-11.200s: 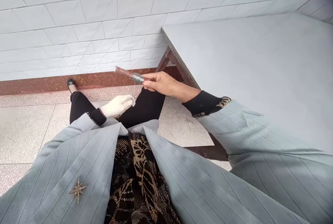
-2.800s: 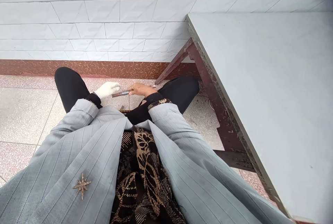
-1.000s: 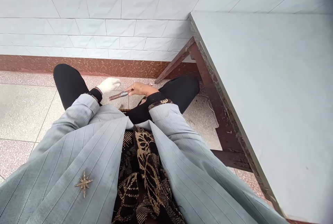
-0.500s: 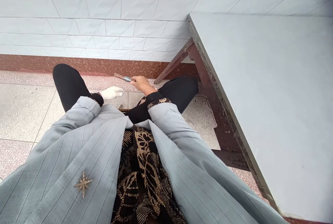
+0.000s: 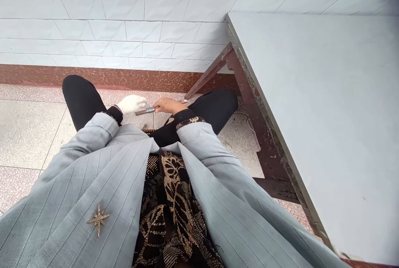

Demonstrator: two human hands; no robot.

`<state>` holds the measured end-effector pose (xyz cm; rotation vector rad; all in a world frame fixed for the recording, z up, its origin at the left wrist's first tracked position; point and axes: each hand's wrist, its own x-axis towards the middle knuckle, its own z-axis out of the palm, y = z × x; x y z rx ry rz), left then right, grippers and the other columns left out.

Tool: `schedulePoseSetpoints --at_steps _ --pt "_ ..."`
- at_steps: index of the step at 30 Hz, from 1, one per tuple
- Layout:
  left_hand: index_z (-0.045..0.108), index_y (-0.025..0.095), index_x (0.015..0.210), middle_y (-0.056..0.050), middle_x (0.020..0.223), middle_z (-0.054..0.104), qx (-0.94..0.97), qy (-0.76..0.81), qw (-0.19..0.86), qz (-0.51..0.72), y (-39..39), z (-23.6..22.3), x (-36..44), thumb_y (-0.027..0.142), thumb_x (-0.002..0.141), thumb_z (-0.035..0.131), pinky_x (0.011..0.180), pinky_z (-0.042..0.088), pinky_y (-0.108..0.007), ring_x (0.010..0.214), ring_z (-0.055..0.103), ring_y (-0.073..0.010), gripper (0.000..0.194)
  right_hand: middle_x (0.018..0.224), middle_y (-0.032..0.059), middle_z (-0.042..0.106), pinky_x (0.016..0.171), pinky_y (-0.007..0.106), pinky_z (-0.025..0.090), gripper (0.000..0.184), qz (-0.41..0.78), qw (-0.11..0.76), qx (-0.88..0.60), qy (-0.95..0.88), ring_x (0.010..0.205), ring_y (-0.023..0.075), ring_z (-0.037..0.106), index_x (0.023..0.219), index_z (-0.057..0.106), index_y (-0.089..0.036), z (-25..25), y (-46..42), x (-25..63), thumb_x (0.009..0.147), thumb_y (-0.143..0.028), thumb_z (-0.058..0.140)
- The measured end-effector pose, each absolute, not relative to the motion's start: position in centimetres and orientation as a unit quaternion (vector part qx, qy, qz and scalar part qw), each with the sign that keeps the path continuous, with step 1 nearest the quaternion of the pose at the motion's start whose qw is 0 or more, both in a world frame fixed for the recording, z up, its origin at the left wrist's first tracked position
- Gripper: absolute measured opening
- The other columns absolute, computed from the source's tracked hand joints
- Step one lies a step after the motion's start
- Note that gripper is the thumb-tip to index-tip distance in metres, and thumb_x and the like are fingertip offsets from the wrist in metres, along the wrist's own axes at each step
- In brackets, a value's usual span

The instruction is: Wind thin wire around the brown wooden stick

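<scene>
My right hand is bare and wrapped round a brown stick with silvery wire wound about it. One end of the stick points left, and a pale tip shows past the hand on the right. My left hand wears a white glove. Its fingers are curled together just above the left end of the stick; anything between them is too small to make out. Below the hands, between my legs, shows the edge of a brown-and-yellow ridged object, mostly hidden by my clothes.
A table with a pale top and dark red wooden legs stands close on my right. White tiles cover the wall ahead, above a brown skirting band. The floor is speckled tile. My bent knees frame the hands.
My right hand has lowered and turned the stick, so its left end now dips downward. My gloved left hand has risen slightly, and its fingers have curled in from a more stretched pose.
</scene>
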<state>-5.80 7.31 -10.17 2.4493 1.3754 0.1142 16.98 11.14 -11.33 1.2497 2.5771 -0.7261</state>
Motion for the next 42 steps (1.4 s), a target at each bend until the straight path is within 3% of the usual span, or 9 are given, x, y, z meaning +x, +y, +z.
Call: schedulePoseSetpoints --at_steps 3,8,14,17,21,27,34,37,42 --pt "0.078 0.022 0.108 -0.007 0.110 0.078 0.860 0.496 0.120 0.014 7.9 -10.6 -5.9 0.034 0.098 0.049 0.083 0.044 -0.031 0.098 0.068 -0.0233 0.033 0.094 0.0030 0.078 0.072 0.027 0.039 0.033 -0.230 0.132 0.426 0.865 0.084 0.0168 0.064 0.122 0.083 -0.025 -10.9 10.8 16.8 0.091 -0.023 0.073" --pt "0.079 0.022 0.105 -0.008 0.106 0.078 0.861 0.500 0.089 0.010 8.6 -11.3 -6.4 0.032 0.098 0.050 0.083 0.045 -0.032 0.099 0.069 -0.0242 0.032 0.096 0.0027 0.080 0.076 0.026 0.041 0.035 -0.272 0.109 0.398 0.869 0.086 0.0169 0.065 0.123 0.083 -0.024 -10.5 10.5 16.8 0.090 -0.019 0.073" --pt "0.077 0.016 0.113 -0.007 0.104 0.078 0.839 0.488 0.228 0.078 8.7 -11.6 -8.0 0.032 0.096 0.046 0.089 0.050 -0.031 0.095 0.068 -0.0209 0.039 0.107 0.0009 0.081 0.086 0.026 0.044 0.039 -0.370 0.007 0.351 0.860 0.091 0.0164 0.065 0.124 0.083 -0.027 -10.7 11.8 18.5 0.087 -0.021 0.072" --pt "0.077 0.014 0.115 -0.007 0.104 0.079 0.836 0.485 0.248 0.072 8.6 -11.5 -8.5 0.036 0.096 0.047 0.088 0.050 -0.029 0.092 0.068 -0.0193 0.041 0.099 0.0009 0.081 0.083 0.027 0.044 0.038 -0.357 0.024 0.373 0.856 0.086 0.0170 0.064 0.119 0.085 -0.027 -10.7 12.2 19.4 0.083 -0.021 0.074" --pt "0.079 0.020 0.108 -0.005 0.107 0.079 0.860 0.487 0.148 0.032 8.7 -10.8 -8.4 0.035 0.097 0.049 0.086 0.047 -0.027 0.097 0.068 -0.0199 0.035 0.099 0.0030 0.082 0.082 0.029 0.046 0.037 -0.382 0.067 0.366 0.846 0.087 0.0191 0.065 0.114 0.087 -0.028 -10.4 12.1 19.5 0.078 -0.026 0.078" --pt "0.078 0.019 0.103 -0.004 0.097 0.078 0.870 0.476 0.126 0.034 8.6 -10.5 -8.3 0.028 0.100 0.046 0.080 0.047 -0.026 0.089 0.069 -0.0176 0.033 0.110 0.0029 0.081 0.091 0.031 0.046 0.050 -0.456 -0.022 0.323 0.829 0.094 0.0195 0.067 0.129 0.081 -0.026 -10.1 12.1 19.3 0.080 -0.034 0.075" --pt "0.078 0.023 0.116 -0.006 0.110 0.077 0.870 0.494 -0.009 0.002 8.1 -8.9 -8.1 0.030 0.104 0.047 0.083 0.044 -0.028 0.101 0.070 -0.0184 0.034 0.102 0.0024 0.083 0.085 0.028 0.046 0.038 -0.408 0.083 0.333 0.846 0.089 0.0186 0.067 0.116 0.086 -0.028 -9.7 11.6 19.3 0.078 -0.029 0.079" --pt "0.076 0.023 0.121 -0.007 0.111 0.076 0.879 0.473 -0.059 -0.019 7.7 -7.6 -8.3 0.026 0.105 0.047 0.087 0.043 -0.030 0.105 0.070 -0.0198 0.033 0.111 0.0017 0.082 0.089 0.029 0.046 0.042 -0.412 0.063 0.313 0.853 0.093 0.0183 0.068 0.122 0.084 -0.028 -7.8 11.4 19.7 0.081 -0.028 0.075" --pt "0.073 0.022 0.124 -0.008 0.112 0.075 0.875 0.468 -0.111 -0.045 7.4 -7.1 -9.7 0.017 0.101 0.050 0.089 0.042 -0.034 0.108 0.070 -0.0223 0.033 0.105 0.0027 0.083 0.088 0.030 0.047 0.040 -0.391 0.087 0.301 0.866 0.090 0.0194 0.068 0.117 0.086 -0.024 -2.8 11.4 21.5 0.079 -0.034 0.079"
